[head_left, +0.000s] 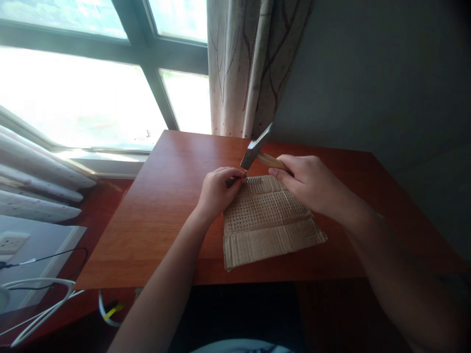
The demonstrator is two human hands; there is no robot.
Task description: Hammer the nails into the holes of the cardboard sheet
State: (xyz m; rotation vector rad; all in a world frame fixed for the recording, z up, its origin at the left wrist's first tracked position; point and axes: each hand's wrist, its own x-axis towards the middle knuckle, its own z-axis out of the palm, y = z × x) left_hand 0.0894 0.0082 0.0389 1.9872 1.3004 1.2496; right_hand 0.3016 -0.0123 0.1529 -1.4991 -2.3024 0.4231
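My right hand [305, 179] is wrapped round the wooden handle of a hammer [256, 146]. The hammer's metal head tilts, with its lower face just above the fingertips of my left hand [220, 189]. Between the left thumb and forefinger a small nail [245, 173] is pinched upright at the far left corner of a cardboard sheet [272, 223]. Rows of small holes cover much of the sheet, and a short row of dark nails [253, 180] stands along its far edge. Whether the hammer touches the nail I cannot tell.
The cardboard lies on a reddish-brown wooden table [154, 230]. A bright window [81, 98] and a patterned curtain [235, 73] are behind it. White cables [55, 284] and a wall socket [13, 244] are at the lower left.
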